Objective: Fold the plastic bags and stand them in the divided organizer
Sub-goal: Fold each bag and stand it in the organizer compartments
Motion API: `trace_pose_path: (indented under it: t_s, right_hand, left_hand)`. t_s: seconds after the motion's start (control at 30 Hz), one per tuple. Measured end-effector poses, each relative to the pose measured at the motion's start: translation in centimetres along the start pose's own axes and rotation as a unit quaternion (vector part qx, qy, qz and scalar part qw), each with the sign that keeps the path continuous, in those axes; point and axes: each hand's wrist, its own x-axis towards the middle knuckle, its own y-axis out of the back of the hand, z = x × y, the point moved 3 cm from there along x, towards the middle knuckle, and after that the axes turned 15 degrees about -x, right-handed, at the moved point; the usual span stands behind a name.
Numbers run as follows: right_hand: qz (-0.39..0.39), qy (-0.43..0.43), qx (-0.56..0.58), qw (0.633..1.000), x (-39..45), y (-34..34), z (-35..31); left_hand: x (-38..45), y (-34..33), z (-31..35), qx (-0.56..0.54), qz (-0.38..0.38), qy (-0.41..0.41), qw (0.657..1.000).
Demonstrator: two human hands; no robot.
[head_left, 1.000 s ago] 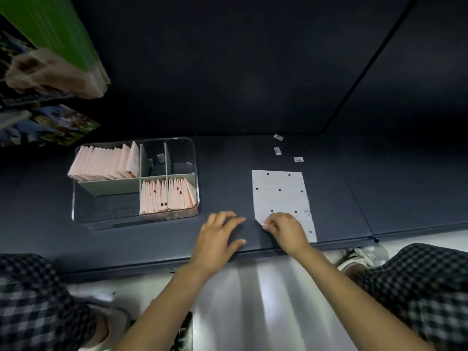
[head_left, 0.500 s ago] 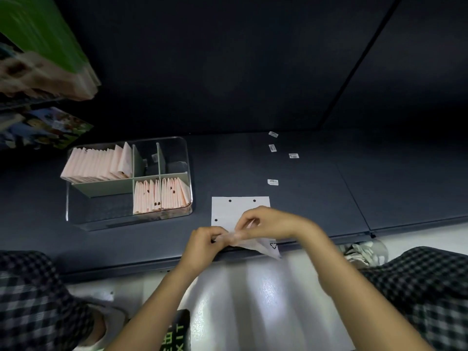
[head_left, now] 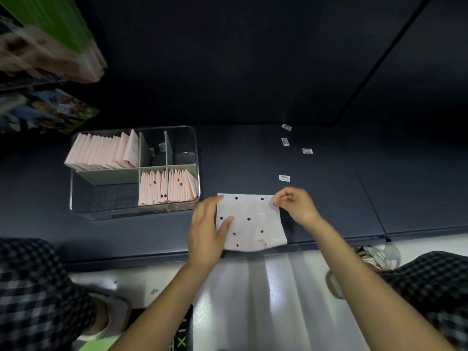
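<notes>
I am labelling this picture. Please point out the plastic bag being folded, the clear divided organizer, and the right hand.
plastic bag [head_left: 253,229], head view, on its flat dotted middle.
clear divided organizer [head_left: 106,206], head view, on its bare front-left compartment.
right hand [head_left: 297,206], head view, on the back of the hand, pinching the bag's far right corner.

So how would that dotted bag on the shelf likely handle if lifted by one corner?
The dotted bag probably droops: it lies thin and flat, its near edge wavy. Likely very light; the right hand pinches its corner with fingertips. It may slide, since the left hand presses it down.
</notes>
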Motion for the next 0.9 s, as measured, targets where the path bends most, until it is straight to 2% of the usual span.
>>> trace_pose_path:
  t_s: [0.07,0.13,0.2,0.27,0.4,0.57,0.63,0.7,0.8,0.9]
  right_hand:
    - [0.040,-0.009,-0.004,0.999,0.6,-0.5,0.5]
    - [0.043,-0.016,0.006,0.999,1.0,-0.9,0.6]
    - [-0.019,-0.009,0.008,1.000,0.9,-1.5,0.4]
    - [-0.112,0.014,-0.012,0.994,0.2,-2.1,0.1]
    - [-0.255,0.023,-0.089,0.962,-1.6,-2.6,-0.3]
    - [-0.281,0.044,-0.225,0.932,-2.4,-3.1,0.2]
    - [-0.272,0.062,-0.240,0.930,-2.3,-3.2,0.1]
    - [-0.225,0.089,-0.245,0.939,-1.7,-2.9,-0.2]
    - [-0.142,0.109,-0.247,0.952,-0.3,-2.3,-0.8]
    - [-0.112,0.104,-0.234,0.960,1.3,-2.1,-1.3]
  left_hand:
    - [-1.1,-0.8,0.2,0.053,-0.047,-0.074,0.995]
    - [-2.2,-1.7,-0.3,0.105,-0.122,-0.090,0.983]
    - [-3.1,-2.4,-1.8,0.175,-0.217,-0.052,0.959]
    - [-3.6,-2.5,-3.4,0.225,-0.267,-0.028,0.937]
    - [-2.8,-2.5,-3.8,0.209,-0.235,-0.030,0.949]
    - [-2.3,-2.3,-3.8,0.166,-0.211,-0.020,0.963]
    - [-2.4,-2.1,-3.8,0.146,-0.199,-0.010,0.969]
    - [-2.5,-1.9,-3.3,0.132,-0.176,-0.009,0.976]
    - [-2.4,-1.6,-2.1,0.148,-0.132,-0.065,0.978]
    - [-2.4,-1.7,-1.3,0.173,-0.135,-0.111,0.969]
